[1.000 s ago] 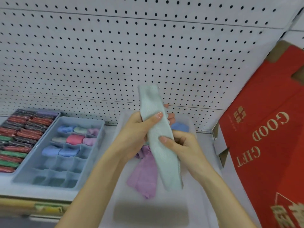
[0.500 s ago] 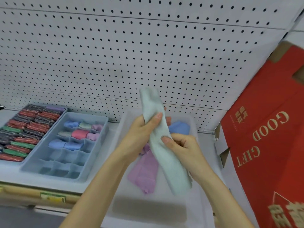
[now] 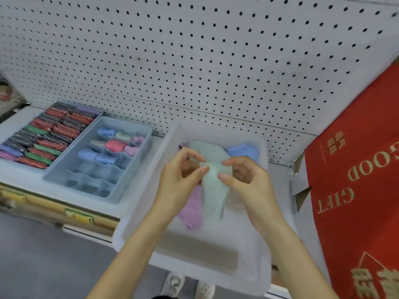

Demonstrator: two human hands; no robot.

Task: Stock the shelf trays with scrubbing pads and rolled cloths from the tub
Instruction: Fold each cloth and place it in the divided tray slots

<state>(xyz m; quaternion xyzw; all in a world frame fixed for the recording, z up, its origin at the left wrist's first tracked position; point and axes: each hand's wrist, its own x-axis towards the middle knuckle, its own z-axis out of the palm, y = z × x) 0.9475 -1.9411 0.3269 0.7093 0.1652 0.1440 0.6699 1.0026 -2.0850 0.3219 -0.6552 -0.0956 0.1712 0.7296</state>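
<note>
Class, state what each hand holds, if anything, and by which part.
Both the left hand and right hand pinch the pale green cloth near its folded upper part.

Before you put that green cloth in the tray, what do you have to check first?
1. Left hand and right hand both gripping the green cloth: ok.
2. Cloth rolled up: not ok, its end hangs loose.
3. Empty slots in the divided tray: ok, front rows bare.
4. More cloths in the tub: ok, purple cloth and blue cloth.
5. Roll fits a slot: cannot tell.
</note>
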